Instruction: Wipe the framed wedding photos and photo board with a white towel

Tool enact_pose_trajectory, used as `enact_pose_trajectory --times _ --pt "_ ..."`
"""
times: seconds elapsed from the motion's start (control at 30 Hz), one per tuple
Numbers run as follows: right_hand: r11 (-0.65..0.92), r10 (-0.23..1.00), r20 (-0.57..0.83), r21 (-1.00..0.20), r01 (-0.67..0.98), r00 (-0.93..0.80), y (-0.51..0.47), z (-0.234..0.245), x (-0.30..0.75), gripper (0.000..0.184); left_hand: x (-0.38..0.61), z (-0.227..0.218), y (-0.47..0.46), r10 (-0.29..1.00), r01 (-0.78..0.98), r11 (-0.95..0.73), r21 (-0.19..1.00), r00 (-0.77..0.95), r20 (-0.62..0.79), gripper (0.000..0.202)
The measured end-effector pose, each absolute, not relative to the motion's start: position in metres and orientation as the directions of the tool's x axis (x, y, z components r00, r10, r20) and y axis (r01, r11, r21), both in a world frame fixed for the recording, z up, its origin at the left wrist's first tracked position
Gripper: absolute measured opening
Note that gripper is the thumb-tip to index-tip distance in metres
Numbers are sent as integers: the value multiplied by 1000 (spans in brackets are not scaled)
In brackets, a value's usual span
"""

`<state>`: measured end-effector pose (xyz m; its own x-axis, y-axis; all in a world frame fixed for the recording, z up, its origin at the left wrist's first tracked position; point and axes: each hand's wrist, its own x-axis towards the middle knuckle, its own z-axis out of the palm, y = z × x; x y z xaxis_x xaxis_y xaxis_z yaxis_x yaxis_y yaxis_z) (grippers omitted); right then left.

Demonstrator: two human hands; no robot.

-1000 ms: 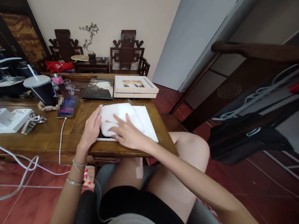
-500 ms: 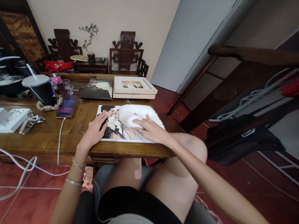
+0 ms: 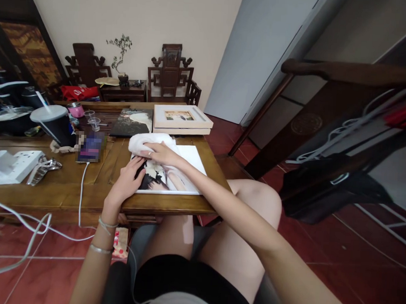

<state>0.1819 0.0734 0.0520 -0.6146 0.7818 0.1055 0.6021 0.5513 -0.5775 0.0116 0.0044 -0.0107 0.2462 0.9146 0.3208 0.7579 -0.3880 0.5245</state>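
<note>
The right arm reaches across the body, its hand [image 3: 160,153] with fingers close together and bent over a bunched white cloth [image 3: 142,142] at the far left corner of the photo print [image 3: 174,177] on the table [image 3: 68,188], while the left hand [image 3: 128,180] lies flat on the print's near left edge, fingers loosely spread.

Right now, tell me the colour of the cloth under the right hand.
White cloth, best seen in the head view.

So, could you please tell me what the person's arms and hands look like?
Both arms are bare, with no sleeves or gloves in view. The wrist of the left hand wears two thin silvery bangles. The right hand has a small ring on one finger.
</note>
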Motion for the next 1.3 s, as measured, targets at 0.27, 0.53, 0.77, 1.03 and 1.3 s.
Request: enact_pose_trajectory --times 0.27,0.53,0.77,1.03,1.3 --pt "484 864 157 -523 701 -479 78 44 272 39 10 -12 4 917 738 -388 552 248 313 49" --pt "696 702 105 -310 648 -704 -9 34 290 37 13 -10 3 910 724 -398 563 235 342 51" --pt "731 629 78 -397 555 -773 -73 46 290 31 14 -8 2 916 731 -390 560 244 319 51" --pt "698 698 135 -350 625 -703 36 35 282 38 11 -11 4 916 740 -391 547 251 314 51" --pt "617 787 107 -166 769 -608 70 33 265 42 10 -11 5 917 739 -390 550 253 310 51"
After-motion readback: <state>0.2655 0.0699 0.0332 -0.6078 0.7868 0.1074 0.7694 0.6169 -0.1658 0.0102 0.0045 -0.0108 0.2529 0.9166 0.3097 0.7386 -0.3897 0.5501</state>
